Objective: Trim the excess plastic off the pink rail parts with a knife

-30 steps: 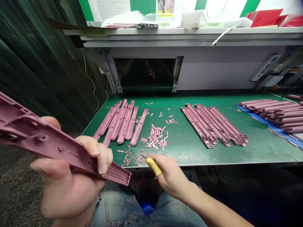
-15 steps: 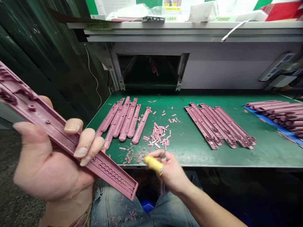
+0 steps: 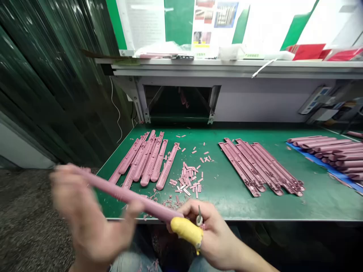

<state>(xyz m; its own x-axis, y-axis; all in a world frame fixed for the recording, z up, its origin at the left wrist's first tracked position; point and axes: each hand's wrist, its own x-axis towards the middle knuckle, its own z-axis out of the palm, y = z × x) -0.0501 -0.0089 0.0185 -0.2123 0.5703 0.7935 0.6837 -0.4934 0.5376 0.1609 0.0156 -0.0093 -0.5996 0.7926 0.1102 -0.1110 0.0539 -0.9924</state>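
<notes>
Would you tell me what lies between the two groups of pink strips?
In the head view, small pink offcuts lie scattered across the green mat.

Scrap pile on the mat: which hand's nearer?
Right. The right hand, on a yellow-handled tool, sits just below the pink scrap pile. The left hand, blurred, is farther off, down and left, holding a pink bar.

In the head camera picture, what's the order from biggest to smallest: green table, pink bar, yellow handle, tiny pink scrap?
Green table
Pink bar in the left hand
Yellow handle
Tiny pink scrap
The bar and handle are near the camera, so they may look bigger.
</notes>
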